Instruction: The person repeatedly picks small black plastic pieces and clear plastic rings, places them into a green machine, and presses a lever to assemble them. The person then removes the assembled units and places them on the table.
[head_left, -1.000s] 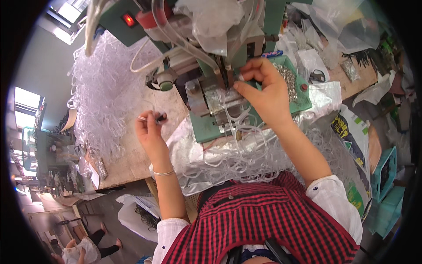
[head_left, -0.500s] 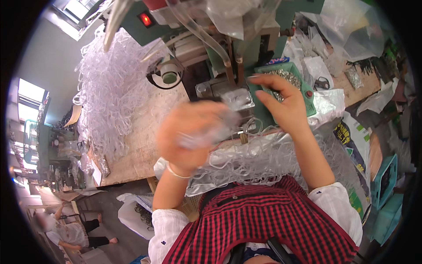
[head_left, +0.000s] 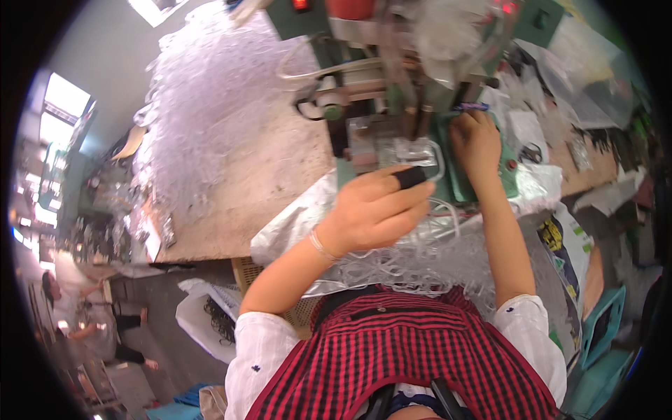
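My left hand [head_left: 381,213], a black band round one finger, is just in front of the machine's metal work plate [head_left: 385,150]. Its fingers are pinched on a clear plastic strap [head_left: 439,166], which curves up beside the plate. To the right, my right hand [head_left: 477,145] reaches into a green tray [head_left: 507,183], fingers bent down and drawn together. Whatever its fingertips hold is hidden. Small metal pieces showed in this tray a moment ago; my hand covers most of its inside now. More clear straps [head_left: 420,269] lie in a heap by my apron.
A big pile of clear straps [head_left: 203,105] covers the bench's left part. The green machine [head_left: 294,21] rises ahead, with a round green knob [head_left: 332,112]. Scissors [head_left: 533,152] and plastic bags [head_left: 595,84] lie at right. Teal crates [head_left: 603,318] stand low right; another person [head_left: 87,318] sits far left.
My left hand has moved right, close to the work plate, with a strap in its fingers. My right hand has gone from spread fingers at the tray's edge down into it. The view has shifted.
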`<action>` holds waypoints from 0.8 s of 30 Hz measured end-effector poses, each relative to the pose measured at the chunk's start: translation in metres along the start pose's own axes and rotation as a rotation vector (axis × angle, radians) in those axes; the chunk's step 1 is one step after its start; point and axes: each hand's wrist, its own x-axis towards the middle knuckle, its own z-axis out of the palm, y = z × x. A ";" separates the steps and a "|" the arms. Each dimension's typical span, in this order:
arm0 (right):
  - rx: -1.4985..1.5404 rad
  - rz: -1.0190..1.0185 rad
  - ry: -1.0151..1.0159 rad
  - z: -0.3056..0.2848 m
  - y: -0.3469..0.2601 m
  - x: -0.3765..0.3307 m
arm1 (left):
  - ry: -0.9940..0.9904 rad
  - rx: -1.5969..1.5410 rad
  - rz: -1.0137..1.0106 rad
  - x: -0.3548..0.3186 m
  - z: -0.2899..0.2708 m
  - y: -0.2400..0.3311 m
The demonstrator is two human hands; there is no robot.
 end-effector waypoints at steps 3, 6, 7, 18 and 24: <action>-0.156 0.046 -0.017 0.019 0.007 0.001 | -0.054 -0.001 -0.138 -0.012 -0.012 0.016; -0.134 -0.040 -0.086 -0.004 0.017 -0.028 | 0.006 0.202 -0.239 -0.048 -0.038 0.045; -0.106 0.014 -0.074 -0.018 0.017 -0.042 | 0.006 0.310 -0.274 -0.065 -0.055 0.051; 0.938 0.603 0.191 0.000 0.015 -0.035 | -0.308 0.695 -0.808 -0.102 -0.105 -0.059; 0.684 0.542 0.050 -0.018 0.011 -0.046 | -0.805 0.874 -0.900 -0.156 -0.054 -0.122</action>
